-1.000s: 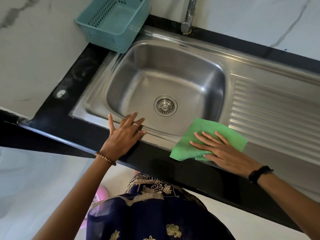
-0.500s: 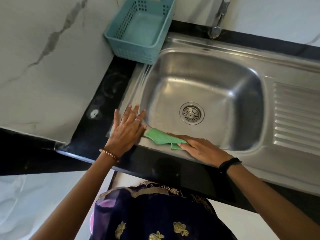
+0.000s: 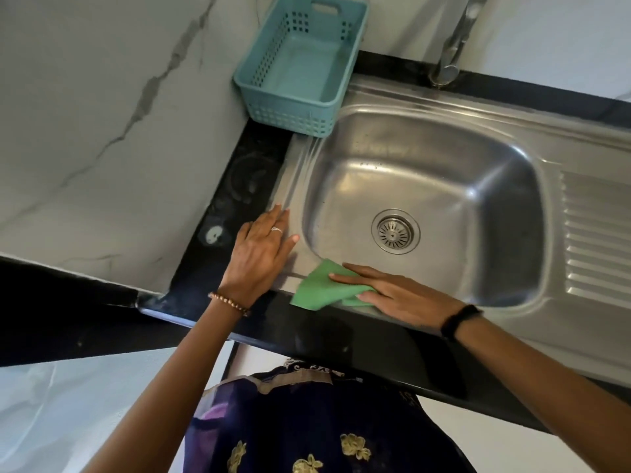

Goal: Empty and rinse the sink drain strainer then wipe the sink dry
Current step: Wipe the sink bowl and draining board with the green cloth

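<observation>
Head view: sink rim wipe in hand

Sink: basin bare, drain strainer seated. Cloth: pinned on near rim under flat, open right hand. Left hand: flat, open, holding nothing. Next, probably: basin walls, light pressure.

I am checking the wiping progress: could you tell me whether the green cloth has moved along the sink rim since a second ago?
Yes. The green cloth slid left along the front rim, from right of the drain strainer to left of it.
</observation>
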Demonstrator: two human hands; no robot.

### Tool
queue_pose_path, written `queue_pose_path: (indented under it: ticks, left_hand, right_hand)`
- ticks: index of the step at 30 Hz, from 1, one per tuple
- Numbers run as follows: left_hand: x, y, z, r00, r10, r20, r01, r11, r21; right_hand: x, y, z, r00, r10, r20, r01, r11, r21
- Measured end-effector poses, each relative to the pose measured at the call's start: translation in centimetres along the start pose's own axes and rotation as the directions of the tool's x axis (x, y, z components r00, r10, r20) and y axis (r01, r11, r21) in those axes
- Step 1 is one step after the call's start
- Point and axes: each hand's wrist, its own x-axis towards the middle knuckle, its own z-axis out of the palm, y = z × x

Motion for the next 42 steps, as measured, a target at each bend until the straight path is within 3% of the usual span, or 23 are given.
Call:
queue_pose_path:
  ticks: [2,5,10,16,21,24,25,27,29,33,37,42]
  left_hand:
    - [0.0,-0.2,0.1,1.000,-0.005,0.000,0.005,1.000,0.011]
    - [0.0,-0.1,0.2,1.000,-0.001,0.000,0.001,0.998,0.059]
    - [0.3,0.6,-0.1,0.998,-0.056,0.010,0.055,0.998,0.022]
    - [1.0,0.9,-0.1,0.999,-0.054,0.004,0.053,0.998,0.017]
    - [1.2,1.0,-0.3,0.998,-0.043,0.051,0.043,0.999,-0.005]
    - [1.4,0.7,-0.7,0.997,-0.051,0.058,0.055,0.996,-0.071]
    - [1.6,0.7,-0.8,0.996,-0.057,0.063,0.063,0.994,-0.093]
    - [1.8,0.7,-0.7,0.995,-0.068,0.069,0.075,0.991,-0.108]
    - [2.1,0.9,-0.6,0.993,-0.081,0.082,0.088,0.992,-0.088]
    - [3.3,1.2,-0.3,0.991,-0.086,0.102,0.094,0.992,-0.085]
    - [5.2,1.2,0.2,0.994,-0.046,0.097,0.058,0.991,-0.123]
    - [8.2,2.0,1.2,0.996,0.042,0.082,-0.031,0.991,-0.130]
  right_hand:
    - [3.7,-3.0,0.7,0.999,-0.024,-0.020,0.024,1.000,-0.001]
    - [6.0,-5.8,1.5,0.988,0.021,-0.152,-0.048,0.982,-0.181]
    - [1.9,-3.8,1.9,0.974,-0.029,-0.223,-0.026,0.970,-0.241]
    - [-1.7,-0.9,1.0,0.975,0.056,-0.217,-0.076,0.993,-0.089]
    - [4.2,-2.9,0.7,0.963,0.234,-0.131,-0.228,0.972,0.065]
    - [9.6,-4.7,0.9,0.963,0.238,-0.126,-0.201,0.947,0.252]
    - [11.4,-5.3,0.8,0.966,0.218,-0.137,-0.145,0.900,0.411]
    - [14.4,-5.8,-0.3,0.955,0.226,-0.194,-0.007,0.669,0.743]
    - [17.1,-5.8,-2.7,0.924,0.301,-0.234,0.071,0.466,0.882]
    - [19.5,-5.5,-5.5,0.896,0.354,-0.270,0.088,0.454,0.887]
    - [16.4,-4.3,-2.0,0.943,0.191,-0.271,0.149,0.486,0.861]
    - [14.3,-2.7,0.9,0.969,0.194,-0.155,0.016,0.574,0.819]
